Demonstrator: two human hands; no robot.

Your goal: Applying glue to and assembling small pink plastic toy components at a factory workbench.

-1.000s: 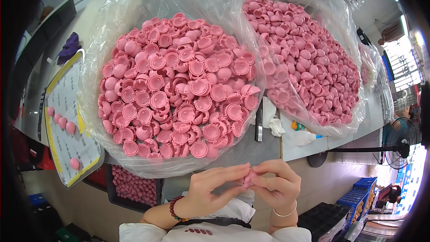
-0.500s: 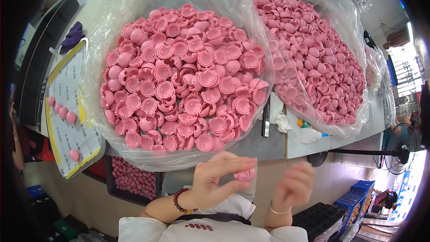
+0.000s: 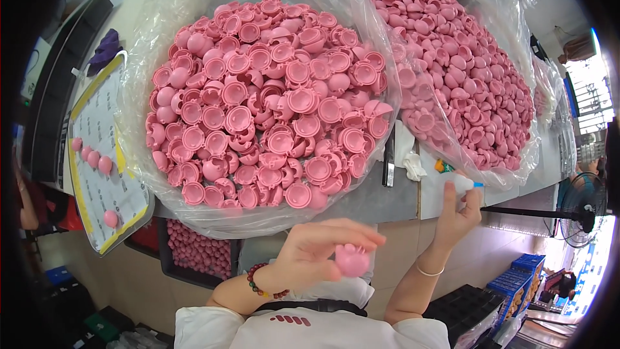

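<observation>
My left hand (image 3: 316, 252) holds a small pink plastic ball (image 3: 352, 260) with little bumps on top between thumb and fingers. Over at the right, my right hand (image 3: 458, 220) is raised with its fingers apart. Its fingertips overlap a white bottle with a blue cap (image 3: 464, 183) on the table; whether they touch it I cannot tell. Beyond my hands, many pink half-ball shells (image 3: 236, 94) fill a clear plastic bag (image 3: 145, 45).
A second clear bag of pink shells (image 3: 458, 71) stands at the right. To the left, a yellow-edged tray (image 3: 132, 197) carries several pink balls. A dark crate of pink pieces (image 3: 194, 249) sits below the table edge, and a black fan (image 3: 575, 220) stands far right.
My right hand has moved up and to the right, to the white bottle. The left hand still holds the pink ball, now turned and a little lower. The whole view has shifted slightly.
</observation>
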